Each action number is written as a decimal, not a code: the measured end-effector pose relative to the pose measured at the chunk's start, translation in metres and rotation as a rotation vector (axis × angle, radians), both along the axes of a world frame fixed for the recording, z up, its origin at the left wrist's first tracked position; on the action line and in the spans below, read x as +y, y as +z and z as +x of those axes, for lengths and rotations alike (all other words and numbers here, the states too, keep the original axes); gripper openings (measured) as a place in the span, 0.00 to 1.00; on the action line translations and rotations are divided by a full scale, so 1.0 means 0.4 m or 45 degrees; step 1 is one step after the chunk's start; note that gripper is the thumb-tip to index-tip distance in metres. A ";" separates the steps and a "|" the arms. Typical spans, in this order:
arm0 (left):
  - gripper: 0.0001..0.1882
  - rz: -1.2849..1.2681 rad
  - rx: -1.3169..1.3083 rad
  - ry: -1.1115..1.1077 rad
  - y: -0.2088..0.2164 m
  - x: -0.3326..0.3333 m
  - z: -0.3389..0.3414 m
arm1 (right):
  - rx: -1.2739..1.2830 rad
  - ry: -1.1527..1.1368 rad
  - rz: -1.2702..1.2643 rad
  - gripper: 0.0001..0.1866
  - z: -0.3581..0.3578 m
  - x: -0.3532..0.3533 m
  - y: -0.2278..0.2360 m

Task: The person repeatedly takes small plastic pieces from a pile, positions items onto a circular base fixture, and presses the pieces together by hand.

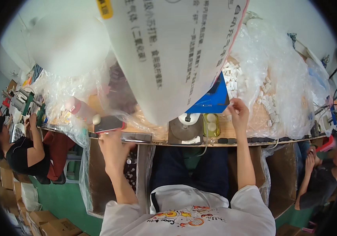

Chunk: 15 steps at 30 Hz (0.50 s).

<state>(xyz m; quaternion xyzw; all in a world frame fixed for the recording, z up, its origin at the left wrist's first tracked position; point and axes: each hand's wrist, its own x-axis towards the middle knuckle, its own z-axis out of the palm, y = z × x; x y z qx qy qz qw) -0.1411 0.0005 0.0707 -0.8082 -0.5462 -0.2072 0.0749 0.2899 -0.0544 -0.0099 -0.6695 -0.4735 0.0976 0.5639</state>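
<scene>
My right hand point(239, 113) is raised over the table at the right of a blue bin point(215, 96), thumb and fingertips pinched together. Whatever lies between them is too small to make out. Small white cylindrical pieces point(233, 78) lie heaped just beyond it. At the table's front edge, my left hand point(112, 146) is beside a dark phone-like slab with a red rim point(108, 124); its fingers are blurred and partly hidden. Between the hands stands a small device with a round white top point(187, 119), next to a yellow-green tray point(211, 125) with round pale pieces.
A large printed white sheet point(168, 59) covers the upper middle view. Clear plastic bags point(294, 82) spread over the table. A pink bottle point(78, 108) stands left. Open cardboard boxes point(99, 177) sit below the edge, one with small dark pieces. Co-workers sit at left point(23, 153) and right point(322, 181).
</scene>
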 end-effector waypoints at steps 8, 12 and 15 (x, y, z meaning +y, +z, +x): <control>0.14 0.155 0.100 0.212 -0.317 0.446 0.055 | 0.321 0.560 -0.001 0.12 -0.332 0.057 -0.071; 0.14 -0.112 -0.299 -0.075 -0.309 0.380 0.052 | 0.145 0.463 -0.332 0.13 -0.356 0.015 0.058; 0.12 -0.150 -0.516 -0.305 -0.307 0.335 0.028 | -0.501 0.435 0.229 0.12 -0.372 0.037 0.028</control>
